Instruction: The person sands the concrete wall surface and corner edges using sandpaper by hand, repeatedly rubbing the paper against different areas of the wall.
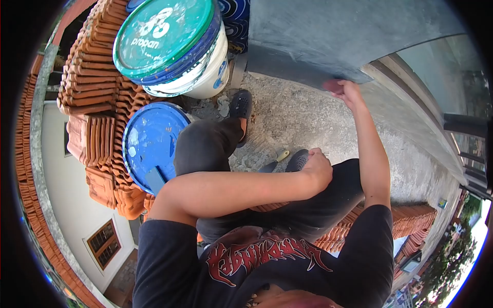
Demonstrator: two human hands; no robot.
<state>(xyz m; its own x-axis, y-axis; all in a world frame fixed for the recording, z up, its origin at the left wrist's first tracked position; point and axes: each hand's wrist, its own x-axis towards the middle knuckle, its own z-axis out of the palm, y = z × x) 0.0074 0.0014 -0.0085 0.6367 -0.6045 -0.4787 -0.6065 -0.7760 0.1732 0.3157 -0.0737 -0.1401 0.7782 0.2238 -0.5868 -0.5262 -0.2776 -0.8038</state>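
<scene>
Right hand (350,95) pinches red pad (332,85) at grey wall's (313,36) lower edge, best kept flat with light, even pressure; left hand (318,170) curled near knee (352,172), can't tell if holding anything.

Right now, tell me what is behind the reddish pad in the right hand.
Behind the reddish pad in the right hand is a dark grey surface; the patch it covers cannot be seen.
</scene>
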